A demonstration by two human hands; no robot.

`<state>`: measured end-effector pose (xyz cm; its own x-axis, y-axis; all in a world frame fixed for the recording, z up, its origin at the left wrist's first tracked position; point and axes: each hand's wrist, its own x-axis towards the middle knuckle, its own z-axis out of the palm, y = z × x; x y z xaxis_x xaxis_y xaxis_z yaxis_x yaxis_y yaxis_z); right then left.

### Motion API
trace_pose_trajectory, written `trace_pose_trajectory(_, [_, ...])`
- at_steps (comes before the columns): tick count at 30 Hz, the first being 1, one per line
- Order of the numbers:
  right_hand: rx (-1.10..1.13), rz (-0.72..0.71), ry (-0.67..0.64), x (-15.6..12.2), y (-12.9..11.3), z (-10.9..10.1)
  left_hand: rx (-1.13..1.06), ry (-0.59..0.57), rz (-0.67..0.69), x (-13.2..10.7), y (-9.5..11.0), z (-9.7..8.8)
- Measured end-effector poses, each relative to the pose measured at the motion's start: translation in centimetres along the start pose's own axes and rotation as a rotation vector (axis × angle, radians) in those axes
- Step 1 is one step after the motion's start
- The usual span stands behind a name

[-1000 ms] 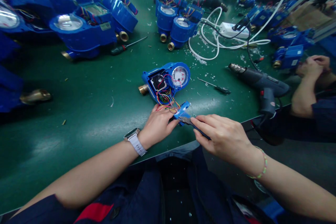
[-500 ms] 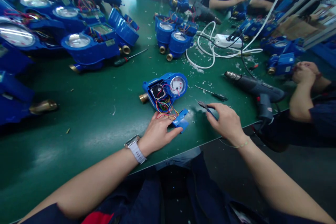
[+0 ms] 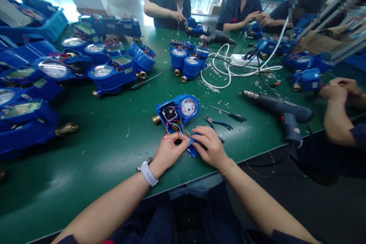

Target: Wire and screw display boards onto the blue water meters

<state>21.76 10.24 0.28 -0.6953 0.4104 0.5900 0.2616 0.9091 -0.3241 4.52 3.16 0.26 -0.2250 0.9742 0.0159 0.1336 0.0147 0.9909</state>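
In front of me lies a blue water meter [image 3: 178, 111] with a round white dial, a brass pipe end and an open compartment. Thin coloured wires run from it to a small blue plastic cover [image 3: 193, 151]. My left hand [image 3: 168, 152], with a watch on its wrist, pinches the cover's left edge near the wires. From the other side my right hand [image 3: 211, 146] grips the same cover, its fingers partly hiding it. Just beyond the right hand, pliers [image 3: 220, 123] with blue handles rest on the table, jaws apart. A screwdriver [image 3: 228, 113] lies behind them.
On the right lies a heat gun [image 3: 280, 108]. Several more blue meters [image 3: 114, 76] crowd the left side. A white power strip [image 3: 246, 60] with a looped cable sits further back. Co-workers work across the table, and a person's hands [image 3: 339, 89] are at right.
My right hand has let go of the pliers, which now lie on the table, and has moved left to the blue cover. The view has tilted up.
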Motion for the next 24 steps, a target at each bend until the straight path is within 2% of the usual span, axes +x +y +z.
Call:
trace_pose_trajectory(6, [0.138, 0.036, 0.099, -0.3, -0.2, 1.0, 0.007, 0.015, -0.058, 0.1, -0.3, -0.1])
trace_pose_trajectory(15, [0.241, 0.184, 0.079, 0.5, -1.8, 1.0, 0.017, -0.024, -0.019, 0.0, -0.6, -0.5])
trace_pose_trajectory(21, [0.298, 0.195, 0.056, 0.7, -2.0, 1.2, 0.066, -0.034, 0.008, 0.0, -0.8, -0.5])
trace_pose_trajectory(24, [0.408, 0.277, 0.04, 0.3, -2.0, 1.4, 0.077, -0.055, 0.013, -0.1, -0.7, -0.6])
